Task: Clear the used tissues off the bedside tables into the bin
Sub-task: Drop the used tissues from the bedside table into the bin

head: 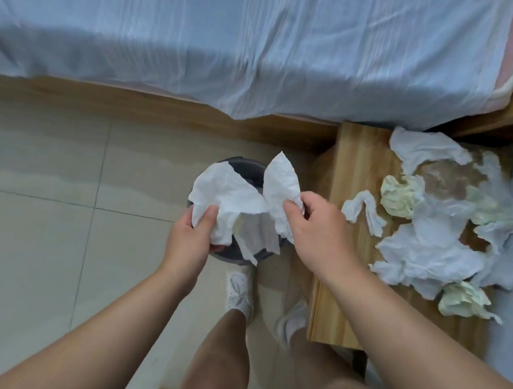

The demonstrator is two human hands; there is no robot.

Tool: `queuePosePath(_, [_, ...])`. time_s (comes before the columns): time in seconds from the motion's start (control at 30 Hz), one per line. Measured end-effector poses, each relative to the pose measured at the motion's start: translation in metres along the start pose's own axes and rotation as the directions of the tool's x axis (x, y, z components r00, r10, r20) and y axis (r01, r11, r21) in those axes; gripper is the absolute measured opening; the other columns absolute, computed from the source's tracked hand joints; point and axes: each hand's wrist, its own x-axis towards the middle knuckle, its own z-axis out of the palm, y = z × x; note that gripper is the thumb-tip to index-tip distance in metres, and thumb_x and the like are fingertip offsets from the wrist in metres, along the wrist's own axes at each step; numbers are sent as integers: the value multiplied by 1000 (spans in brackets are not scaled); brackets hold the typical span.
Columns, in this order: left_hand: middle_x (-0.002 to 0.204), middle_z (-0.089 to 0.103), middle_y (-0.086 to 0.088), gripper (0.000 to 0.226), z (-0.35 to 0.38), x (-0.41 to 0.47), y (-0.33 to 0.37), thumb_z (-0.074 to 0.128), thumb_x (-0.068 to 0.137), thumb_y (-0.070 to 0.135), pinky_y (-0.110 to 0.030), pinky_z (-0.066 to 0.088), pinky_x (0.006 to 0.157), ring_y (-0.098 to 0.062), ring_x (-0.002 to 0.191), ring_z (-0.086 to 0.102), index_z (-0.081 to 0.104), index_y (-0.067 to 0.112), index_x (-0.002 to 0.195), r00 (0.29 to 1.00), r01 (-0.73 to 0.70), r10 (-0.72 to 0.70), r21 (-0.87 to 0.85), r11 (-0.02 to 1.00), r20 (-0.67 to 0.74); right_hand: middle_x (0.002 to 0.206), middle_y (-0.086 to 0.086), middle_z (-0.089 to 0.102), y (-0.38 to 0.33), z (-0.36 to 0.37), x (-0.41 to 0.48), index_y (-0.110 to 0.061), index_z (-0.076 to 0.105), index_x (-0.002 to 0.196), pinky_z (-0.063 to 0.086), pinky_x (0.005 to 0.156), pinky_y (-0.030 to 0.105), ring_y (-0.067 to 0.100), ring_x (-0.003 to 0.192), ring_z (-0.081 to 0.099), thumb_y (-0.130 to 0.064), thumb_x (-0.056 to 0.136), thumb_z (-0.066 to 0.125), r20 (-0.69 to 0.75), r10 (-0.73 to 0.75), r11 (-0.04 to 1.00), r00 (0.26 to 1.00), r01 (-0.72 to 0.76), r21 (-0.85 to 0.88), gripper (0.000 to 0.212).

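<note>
My left hand [193,238] grips a crumpled white tissue [227,193] directly over the dark grey bin [245,165] on the floor. My right hand [312,221] pinches a second white tissue [281,184] above the bin's right side. The bin is mostly hidden behind both tissues. On the wooden bedside table [357,172] to the right lies a heap of used tissues [431,255], white and wet-looking, with two yellowish wads [400,195] [461,300] and a small twisted white strip [363,209].
A bed with a pale blue sheet [233,35] and a wooden frame [132,101] runs across the top. Beige floor tiles [44,205] spread to the left. My legs and white shoes [239,290] stand just below the bin.
</note>
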Motion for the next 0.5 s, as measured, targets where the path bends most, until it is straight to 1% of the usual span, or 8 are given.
queuePosePath(0.13, [100, 82, 10, 15, -5, 39, -29, 58, 105, 39, -38, 68, 74, -19, 93, 80, 72, 40, 109, 998, 64, -64, -1, 998, -18, 54, -10, 50, 15, 48, 23, -25, 43, 63, 26, 43, 18, 9, 51, 47, -35, 101, 53, 33, 72, 997, 997, -71, -22, 40])
queuePosePath(0.2, [102, 81, 5, 16, -4, 53, -43, 55, 106, 40, -41, 69, 76, -23, 94, 79, 71, 39, 108, 996, 84, -84, 32, 996, 4, 56, -8, 44, 23, 67, 31, -26, 41, 63, 24, 45, 21, 8, 50, 42, -32, 102, 54, 42, 118, 993, 992, -117, -30, 41])
queuePosePath(0.27, [104, 78, 2, 16, -2, 64, -55, 53, 106, 40, -36, 68, 67, -25, 95, 77, 69, 38, 108, 995, 93, -96, 73, 993, 33, 63, -10, 47, 34, 82, 39, -29, 44, 68, 25, 46, 21, 5, 54, 44, -31, 103, 53, 64, 142, 986, 988, -136, -94, 36])
queuePosePath(0.33, [112, 75, 3, 20, -2, 75, -64, 53, 106, 42, -30, 65, 62, -23, 98, 74, 67, 34, 118, 991, 109, -117, 115, 987, 67, 83, -6, 62, 45, 92, 45, -24, 61, 92, 34, 50, 22, 6, 67, 54, -34, 104, 52, 134, 180, 978, 974, -163, -126, 18])
queuePosePath(0.37, [117, 73, 2, 26, -2, 79, -68, 53, 106, 44, -30, 65, 62, -23, 101, 73, 64, 31, 126, 987, 126, -137, 134, 983, 79, 100, -3, 68, 49, 96, 48, -20, 64, 113, 41, 55, 23, 11, 78, 61, -36, 104, 52, 179, 209, 972, 961, -185, -141, 22])
queuePosePath(0.43, [126, 68, 0, 40, -2, 85, -74, 55, 105, 46, -33, 66, 66, -25, 106, 72, 57, 26, 140, 977, 174, -191, 170, 970, 93, 132, 1, 67, 55, 99, 52, -19, 55, 144, 55, 81, 32, 22, 109, 65, -38, 103, 52, 230, 266, 957, 936, -228, -179, 45])
queuePosePath(0.47, [127, 67, -1, 45, -2, 86, -76, 57, 105, 46, -35, 67, 67, -27, 106, 73, 54, 26, 145, 971, 202, -221, 176, 963, 96, 138, 1, 65, 57, 99, 53, -20, 51, 148, 54, 91, 35, 25, 118, 63, -39, 102, 53, 237, 288, 949, 928, -244, -199, 50])
queuePosePath(0.5, [124, 67, -1, 46, -2, 86, -77, 58, 105, 45, -35, 66, 66, -27, 104, 74, 53, 26, 146, 965, 226, -244, 169, 959, 93, 139, 1, 65, 59, 99, 52, -21, 51, 149, 52, 94, 35, 26, 121, 63, -39, 102, 54, 238, 301, 945, 924, -256, -204, 51])
